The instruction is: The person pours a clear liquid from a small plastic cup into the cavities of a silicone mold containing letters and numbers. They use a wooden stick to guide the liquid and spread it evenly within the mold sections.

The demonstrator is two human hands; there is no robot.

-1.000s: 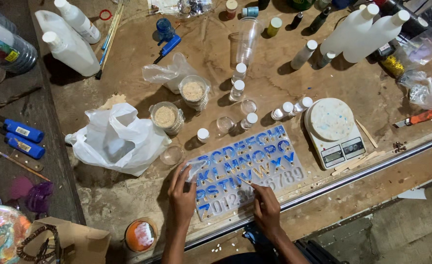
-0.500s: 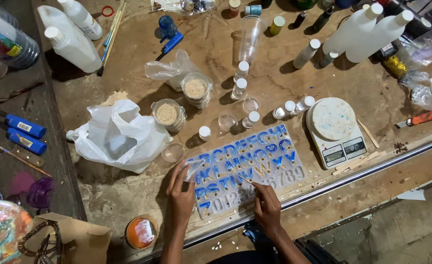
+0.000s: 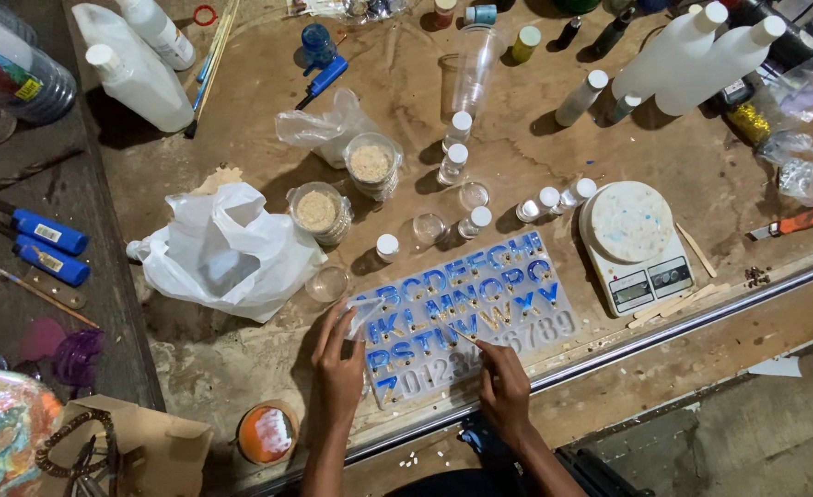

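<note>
Clear silicone, tinted blue in most of its letter cavities, makes up the alphabet mould (image 3: 466, 313) lying flat on the worn brown bench (image 3: 241, 110), and both hands are on its near edge. Over the last second little has shifted: the mould sits in the same spot and the hands have only crept a touch along it, so the filling work looks to be carrying on steadily rather than ending.

Going left to right: the left hand (image 3: 340, 354) rests at the mould's left end, fingers pinching a small clear cup (image 3: 366, 315) tilted over the letters. To its far left lies a crumpled white plastic bag (image 3: 227, 248), and just beyond its fingertips a small empty clear dish (image 3: 326, 283). The mould stretches between the two hands. The right hand (image 3: 506, 387) sits at the lower middle, fingers closed on a thin stick (image 3: 469, 337) whose tip touches a cavity in the lower rows. Further right of that hand stands a small white kitchen scale (image 3: 635, 241).
</note>
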